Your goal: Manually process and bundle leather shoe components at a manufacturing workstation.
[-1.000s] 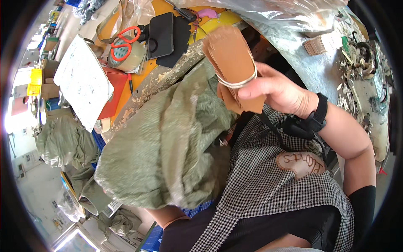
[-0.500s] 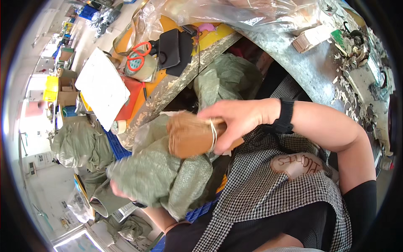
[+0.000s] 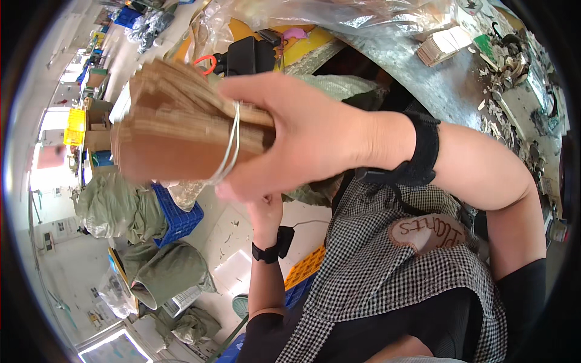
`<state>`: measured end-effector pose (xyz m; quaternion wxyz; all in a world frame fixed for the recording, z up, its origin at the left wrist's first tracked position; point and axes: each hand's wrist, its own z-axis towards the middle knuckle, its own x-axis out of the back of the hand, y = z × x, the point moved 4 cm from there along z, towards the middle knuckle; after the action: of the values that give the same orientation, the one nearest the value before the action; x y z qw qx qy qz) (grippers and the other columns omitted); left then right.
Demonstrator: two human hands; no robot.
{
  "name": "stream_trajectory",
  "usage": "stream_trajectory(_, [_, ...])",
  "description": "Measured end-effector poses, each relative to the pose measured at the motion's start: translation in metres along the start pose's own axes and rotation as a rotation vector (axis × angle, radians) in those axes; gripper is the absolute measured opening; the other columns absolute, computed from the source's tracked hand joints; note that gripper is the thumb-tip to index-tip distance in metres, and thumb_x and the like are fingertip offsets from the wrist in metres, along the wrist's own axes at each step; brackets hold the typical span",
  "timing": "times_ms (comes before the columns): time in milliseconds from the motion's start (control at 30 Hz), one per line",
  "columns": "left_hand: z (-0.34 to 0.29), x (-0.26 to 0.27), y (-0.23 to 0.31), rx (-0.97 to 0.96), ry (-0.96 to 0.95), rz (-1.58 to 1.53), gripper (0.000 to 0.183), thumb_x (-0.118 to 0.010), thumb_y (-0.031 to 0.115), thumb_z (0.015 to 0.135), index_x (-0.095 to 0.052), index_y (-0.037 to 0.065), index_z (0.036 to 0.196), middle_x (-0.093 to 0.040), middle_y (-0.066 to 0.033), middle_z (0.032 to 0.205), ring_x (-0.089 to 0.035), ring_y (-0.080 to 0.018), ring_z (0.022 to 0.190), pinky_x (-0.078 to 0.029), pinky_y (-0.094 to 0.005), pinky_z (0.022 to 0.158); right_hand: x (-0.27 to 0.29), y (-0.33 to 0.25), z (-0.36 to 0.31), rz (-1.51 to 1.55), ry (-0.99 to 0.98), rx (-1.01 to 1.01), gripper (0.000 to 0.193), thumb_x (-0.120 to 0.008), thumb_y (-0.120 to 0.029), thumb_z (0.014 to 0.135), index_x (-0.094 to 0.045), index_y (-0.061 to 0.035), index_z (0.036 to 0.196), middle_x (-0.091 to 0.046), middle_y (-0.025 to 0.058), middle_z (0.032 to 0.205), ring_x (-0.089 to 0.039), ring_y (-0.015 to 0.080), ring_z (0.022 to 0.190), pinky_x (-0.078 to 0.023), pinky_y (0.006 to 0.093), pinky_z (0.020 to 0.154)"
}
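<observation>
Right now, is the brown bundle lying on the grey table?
No, the right hand holds the brown bundle up in the air, beside the white band around it.

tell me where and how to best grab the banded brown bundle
The brown bundle is probably best gripped at its right end in the picture, coming from the right, thumb and fingers pressing opposite sides: the white band cinches it narrower there, while the left end fans out in loose layers. The right hand holds it that way.
</observation>
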<state>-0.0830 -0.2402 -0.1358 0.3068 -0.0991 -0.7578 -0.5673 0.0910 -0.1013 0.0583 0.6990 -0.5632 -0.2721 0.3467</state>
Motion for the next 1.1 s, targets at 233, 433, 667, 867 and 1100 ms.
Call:
stream_trajectory(233, [-0.061,0.072,0.006,-0.29,0.179,0.17,0.046,-0.06,0.018,0.09,-0.05,-0.001,0.131,-0.055,-0.019,0.131,-0.053,-0.032,0.122,-0.043,-0.0456,0.102,0.031,0.025,0.013,-0.071,0.116,0.036,0.052,-0.079,-0.011,0.079,-0.052,0.0011,0.123,-0.063,0.0019,0.1,-0.059,0.0064,0.074,-0.049,0.0216,0.059])
stream_trajectory(433, [-0.061,0.122,0.067,-0.295,0.167,-1.044,0.073,-0.067,0.037,0.091,-0.038,-0.005,0.143,-0.051,-0.0202,0.138,-0.055,-0.0342,0.121,-0.043,-0.0504,0.103,0.033,0.032,-0.025,-0.416,0.063,0.578,0.076,-0.084,-0.028,0.069,-0.051,0.0043,0.13,-0.041,0.0234,0.142,-0.044,0.0353,0.13,-0.039,0.0425,0.105])
stream_trajectory(667, [-0.058,0.129,0.077,-0.391,0.143,-0.74,0.05,-0.049,0.03,0.101,-0.047,-0.006,0.135,-0.057,-0.0194,0.131,-0.058,-0.0341,0.117,-0.044,-0.0493,0.103,0.059,0.028,-0.063,-0.417,0.146,0.393,0.083,-0.085,-0.032,0.068,-0.047,0.0031,0.134,-0.044,0.0223,0.14,-0.057,0.0289,0.115,-0.048,0.0402,0.097])
stream_trajectory(867, [-0.069,0.16,0.048,-0.299,0.264,-0.672,0.049,-0.049,0.029,0.101,-0.048,-0.006,0.134,-0.058,-0.0193,0.131,-0.058,-0.0339,0.117,-0.045,-0.0489,0.103,0.022,0.044,-0.059,-0.251,-0.458,0.022,0.048,-0.081,-0.018,0.062,-0.059,0.0001,0.101,-0.064,0.0145,0.09,-0.063,0.0326,0.08,-0.051,0.0385,0.073])
stream_trajectory(1100, [-0.087,0.181,0.014,-0.147,0.413,-0.566,0.047,-0.048,0.029,0.101,-0.05,-0.005,0.133,-0.059,-0.0191,0.13,-0.059,-0.0336,0.116,-0.045,-0.0484,0.103,-0.044,0.171,-0.021,-0.115,-0.755,-0.596,0.062,-0.074,-0.03,0.078,-0.056,0.0021,0.128,-0.067,0.0164,0.116,-0.064,0.0287,0.103,-0.05,0.0373,0.091])
